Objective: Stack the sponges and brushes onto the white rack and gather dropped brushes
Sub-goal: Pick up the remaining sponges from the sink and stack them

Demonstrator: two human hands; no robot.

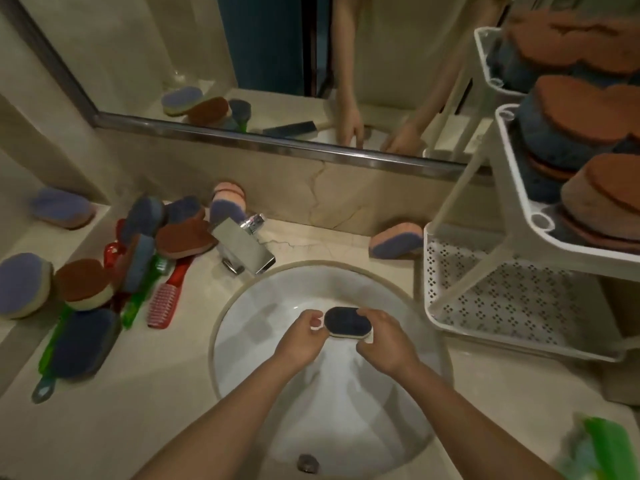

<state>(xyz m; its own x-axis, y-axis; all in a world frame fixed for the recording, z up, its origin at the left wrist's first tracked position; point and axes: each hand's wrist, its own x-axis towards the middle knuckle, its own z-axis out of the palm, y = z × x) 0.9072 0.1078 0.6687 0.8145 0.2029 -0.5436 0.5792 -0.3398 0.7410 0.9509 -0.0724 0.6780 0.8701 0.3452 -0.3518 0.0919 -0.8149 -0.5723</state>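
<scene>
Midway through: left hand point(304, 332) and right hand point(384, 341) grip a dark-blue oval sponge point(347, 323) above the sink; the white plastic rack point(519, 216) holds several, many litter the desk point(138, 393).

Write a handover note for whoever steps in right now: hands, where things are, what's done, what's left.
Left hand and right hand together hold one dark blue sponge over the sink.
White rack, right of the sink: its two upper tiers already carry stacked sponges; the perforated bottom tier is bare.
Left: rack the held sponge, then the pile left of the faucet, including the red brush and green brush, the sponges on the left ledge, and the lone sponge against the wall beside the rack.
</scene>
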